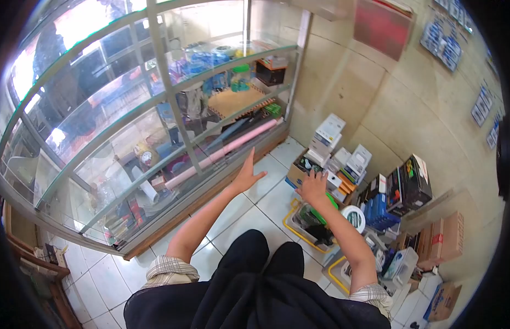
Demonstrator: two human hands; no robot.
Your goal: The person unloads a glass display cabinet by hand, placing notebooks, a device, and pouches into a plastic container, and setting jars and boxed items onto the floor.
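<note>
My left hand (248,175) is held out in front of the glass cabinet, above the tiled floor, with thumb and fingers apart and nothing in it. My right hand (313,188) reaches over the near side of an open cardboard box (294,174), its fingers spread. Whether the fingertips touch anything in that box cannot be made out. White small boxes (330,129) are stacked in and above the cardboard box. Just below my right hand is a plastic bin with a yellow handle (294,226), holding dark and green items. A round white tub (353,218) is right of my forearm.
A glass display cabinet (170,101) with a long pink roll (233,145) fills the left side. Black boxes (411,183), a brown carton (442,241) and more bins line the wall at right. Packaged goods (442,41) hang on the wall.
</note>
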